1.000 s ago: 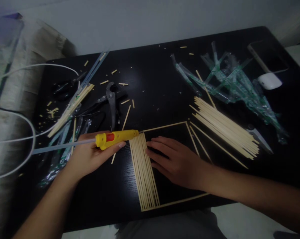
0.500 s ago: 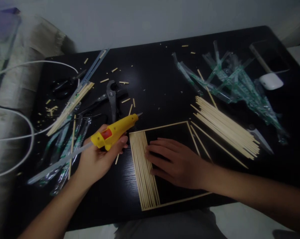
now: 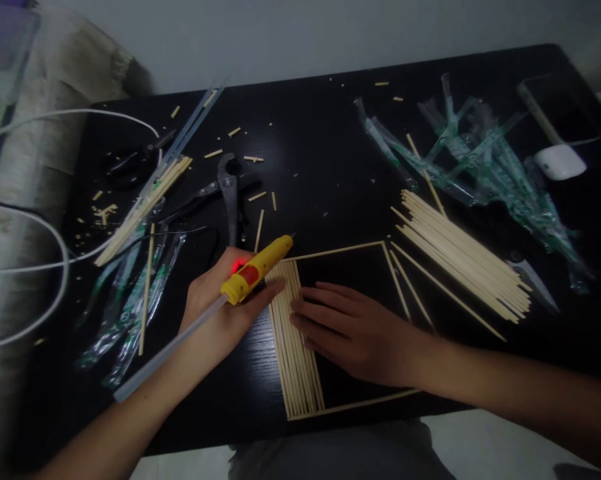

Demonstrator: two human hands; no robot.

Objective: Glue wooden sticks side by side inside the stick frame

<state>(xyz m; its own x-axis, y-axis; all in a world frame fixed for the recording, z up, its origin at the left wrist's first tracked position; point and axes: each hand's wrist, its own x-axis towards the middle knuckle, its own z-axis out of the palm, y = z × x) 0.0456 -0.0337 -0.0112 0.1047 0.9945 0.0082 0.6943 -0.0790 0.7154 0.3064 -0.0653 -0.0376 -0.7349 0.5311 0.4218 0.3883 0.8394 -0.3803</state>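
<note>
My left hand point(image 3: 218, 307) is wrapped round a yellow hot glue gun point(image 3: 260, 265), with a long clear glue stick point(image 3: 168, 355) jutting from its back end. Its nozzle points away from me, over the upper left corner of a rectangular frame of thin wooden sticks point(image 3: 343, 251). A red light glows beside the gun's body. Along the frame's left side, several wooden sticks point(image 3: 298, 360) lie packed side by side. My right hand point(image 3: 358, 333) rests flat inside the frame, fingers stretched out, fingertips touching the right edge of those sticks.
A pile of loose sticks point(image 3: 463, 257) lies right of the frame near a blade point(image 3: 535, 283). Behind are clear wrappers point(image 3: 490, 150), a white earbud case point(image 3: 560, 162) and a phone point(image 3: 563, 110). Pliers point(image 3: 229, 193), scissors point(image 3: 130, 163), cut stick bits and a white cable point(image 3: 63, 267) occupy the left.
My left hand has brought the glue gun rightward, so it now reaches over the frame's upper left corner. A red glow now shows beside the gun. My right hand stays against the sticks.
</note>
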